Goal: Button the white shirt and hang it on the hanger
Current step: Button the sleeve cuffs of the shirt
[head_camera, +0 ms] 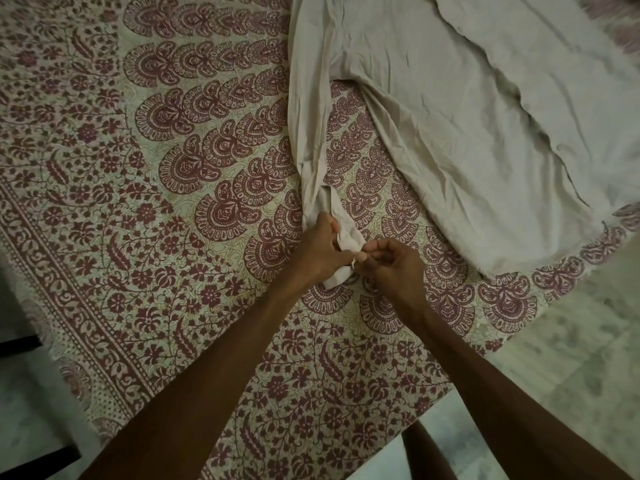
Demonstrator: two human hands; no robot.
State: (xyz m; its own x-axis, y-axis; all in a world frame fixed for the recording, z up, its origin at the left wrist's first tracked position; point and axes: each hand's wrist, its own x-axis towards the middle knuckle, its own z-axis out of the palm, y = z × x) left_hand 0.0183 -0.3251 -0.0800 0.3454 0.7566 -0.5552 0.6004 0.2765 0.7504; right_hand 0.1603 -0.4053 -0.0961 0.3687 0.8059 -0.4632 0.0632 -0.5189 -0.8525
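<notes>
Head view: white shirt [467, 133] lies spread flat and wrinkled on the patterned bedsheet [156, 202], body of it at 1 to 2 o'clock and running out of frame at the top. One sleeve [308, 116] runs from 12 o'clock straight down to mid-frame, and its cuff [341, 237] ends between my hands. My left hand [320, 249] is at the 9 o'clock side of the cuff, fingers curled round it and gripping the cloth. My right hand [394, 266] is at the 3 o'clock side, fingers bent, with fingertips pinching the cuff edge close to my left thumb. Hands are nearly touching and the cuff is bunched and lifted a little off the sheet. Can't tell whether a button is in the pinch. Pale floor [571, 341] shows at 4 o'clock, past the sheet's edge.
</notes>
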